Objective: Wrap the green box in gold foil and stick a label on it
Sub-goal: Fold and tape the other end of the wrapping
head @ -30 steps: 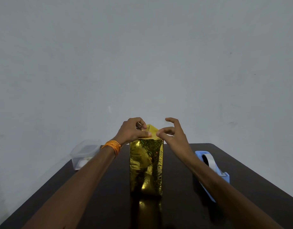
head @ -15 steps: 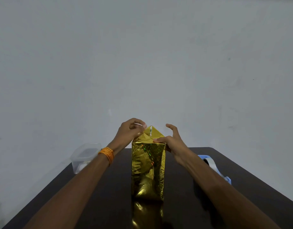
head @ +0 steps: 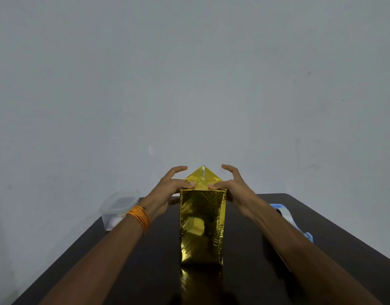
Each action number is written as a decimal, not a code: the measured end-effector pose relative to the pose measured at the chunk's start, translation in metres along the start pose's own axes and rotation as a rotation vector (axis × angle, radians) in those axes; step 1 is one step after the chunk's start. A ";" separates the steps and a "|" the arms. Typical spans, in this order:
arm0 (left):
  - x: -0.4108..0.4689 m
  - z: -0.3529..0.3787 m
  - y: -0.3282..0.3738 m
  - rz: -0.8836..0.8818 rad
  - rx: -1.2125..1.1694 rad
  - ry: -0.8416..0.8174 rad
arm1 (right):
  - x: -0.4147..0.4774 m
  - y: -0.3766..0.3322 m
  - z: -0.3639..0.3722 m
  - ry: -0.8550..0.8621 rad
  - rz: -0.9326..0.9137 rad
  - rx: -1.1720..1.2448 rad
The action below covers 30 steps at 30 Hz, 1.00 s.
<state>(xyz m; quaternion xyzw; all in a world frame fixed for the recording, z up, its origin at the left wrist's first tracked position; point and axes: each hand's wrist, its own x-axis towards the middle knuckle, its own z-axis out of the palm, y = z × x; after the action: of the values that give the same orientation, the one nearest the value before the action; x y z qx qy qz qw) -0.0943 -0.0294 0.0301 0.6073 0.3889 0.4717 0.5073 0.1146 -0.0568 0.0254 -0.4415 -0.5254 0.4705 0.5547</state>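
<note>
Tabletop (head: 145, 271), dark and glossy, bearing the gold-foil-wrapped box (head: 201, 225) upright at its centre. Left hand (head: 167, 190), orange thread band (head: 139, 219) at the wrist, and right hand (head: 236, 190) flank the box top, with fingers spread and arched and thumbs (head: 188, 184) pressing the folded foil flat. Triangular foil flap (head: 198, 173) stands behind them. Clear plastic container (head: 119, 205) far left; blue tape dispenser (head: 286, 216) right.
</note>
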 end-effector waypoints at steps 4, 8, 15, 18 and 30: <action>-0.002 0.001 -0.002 -0.005 -0.042 0.038 | 0.002 0.003 -0.003 -0.020 -0.002 0.006; -0.002 0.001 -0.004 0.093 0.095 0.143 | 0.005 0.003 -0.002 -0.023 0.001 0.011; -0.016 0.014 0.028 0.681 0.579 0.270 | 0.008 0.007 -0.002 -0.020 -0.011 0.001; -0.014 0.027 0.034 0.594 0.886 0.034 | 0.006 0.006 -0.001 -0.002 -0.017 0.007; 0.006 0.019 0.026 0.535 1.011 -0.006 | 0.011 0.010 -0.003 0.002 -0.017 0.010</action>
<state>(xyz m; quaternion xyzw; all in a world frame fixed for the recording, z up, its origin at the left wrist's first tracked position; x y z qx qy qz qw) -0.0743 -0.0330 0.0556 0.8532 0.3975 0.3372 0.0175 0.1176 -0.0440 0.0173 -0.4349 -0.5262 0.4679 0.5612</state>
